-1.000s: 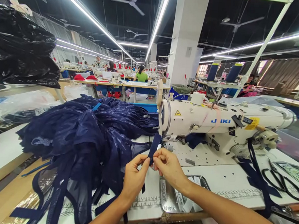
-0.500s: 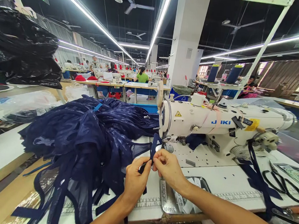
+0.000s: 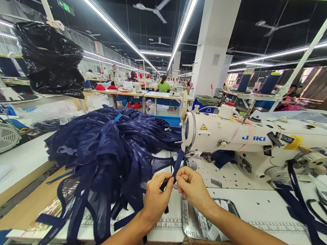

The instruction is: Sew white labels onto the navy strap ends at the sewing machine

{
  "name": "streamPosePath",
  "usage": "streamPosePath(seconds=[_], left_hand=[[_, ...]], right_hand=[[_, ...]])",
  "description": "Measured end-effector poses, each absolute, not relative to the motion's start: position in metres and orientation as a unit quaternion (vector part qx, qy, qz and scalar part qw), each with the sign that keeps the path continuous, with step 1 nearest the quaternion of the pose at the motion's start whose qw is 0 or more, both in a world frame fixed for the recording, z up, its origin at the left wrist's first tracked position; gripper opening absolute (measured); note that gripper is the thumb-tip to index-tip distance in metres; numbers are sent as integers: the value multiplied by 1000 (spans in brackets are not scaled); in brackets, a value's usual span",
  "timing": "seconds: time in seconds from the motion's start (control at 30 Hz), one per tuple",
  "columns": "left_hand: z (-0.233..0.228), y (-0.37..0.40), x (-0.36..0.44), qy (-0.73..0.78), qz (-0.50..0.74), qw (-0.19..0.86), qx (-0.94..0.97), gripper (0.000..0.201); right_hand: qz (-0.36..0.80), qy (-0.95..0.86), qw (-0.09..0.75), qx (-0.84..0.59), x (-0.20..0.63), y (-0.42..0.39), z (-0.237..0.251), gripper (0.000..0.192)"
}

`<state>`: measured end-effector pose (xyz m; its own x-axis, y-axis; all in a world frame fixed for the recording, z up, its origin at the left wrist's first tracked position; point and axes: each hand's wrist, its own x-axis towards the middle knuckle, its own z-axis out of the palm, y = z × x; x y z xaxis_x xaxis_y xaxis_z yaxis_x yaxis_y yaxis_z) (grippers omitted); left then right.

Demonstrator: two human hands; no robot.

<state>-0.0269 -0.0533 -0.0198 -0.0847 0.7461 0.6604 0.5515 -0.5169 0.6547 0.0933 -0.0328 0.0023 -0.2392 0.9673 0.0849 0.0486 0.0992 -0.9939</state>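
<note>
My left hand is closed, pinching a navy fabric strap between thumb and forefinger. The strap rises from my fingers toward the needle area of a white sewing machine. Close against it on the right, my right hand has its thumb and fingertips pinched at the strap's edge; the exact contact is partly hidden by the fingers. Left of my hands spreads a large heap of navy sheer garments, its straps hanging over the table's front edge. Below my right hand sits a metal tray with white labels inside.
Black scissors and navy strips lie at the right. A printed ruler runs along the table front. A black plastic bag hangs at upper left. Cardboard lies below the heap. Other people work at tables farther back.
The view has turned left, so everything appears shifted to the right. Both hands stay at the strap in nearly the same pose.
</note>
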Motion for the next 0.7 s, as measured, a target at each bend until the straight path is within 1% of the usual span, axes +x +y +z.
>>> streamPosePath(seconds=[0.13, 0.27, 0.33, 0.43, 0.53, 0.7], left_hand=[[-16, -55, -27, 506, 539, 134, 660, 17], [-12, -54, -26, 504, 554, 227, 622, 20], [-11, -54, -26, 502, 565, 254, 603, 20], [-10, -55, -26, 500, 575, 270, 589, 18], [-9, -54, -26, 497, 576, 278, 587, 18], [-9, -53, -26, 494, 573, 246, 606, 18]], right_hand=[[525, -603, 434, -415, 94, -42, 4, 12], [534, -668, 370, -363, 95, -63, 12, 6], [521, -689, 358, -354, 97, -65, 15, 6], [481, -668, 406, -397, 101, -53, 12, 11], [466, -633, 450, -424, 106, -37, 5, 13], [455, -638, 451, -427, 103, -31, 5, 11]])
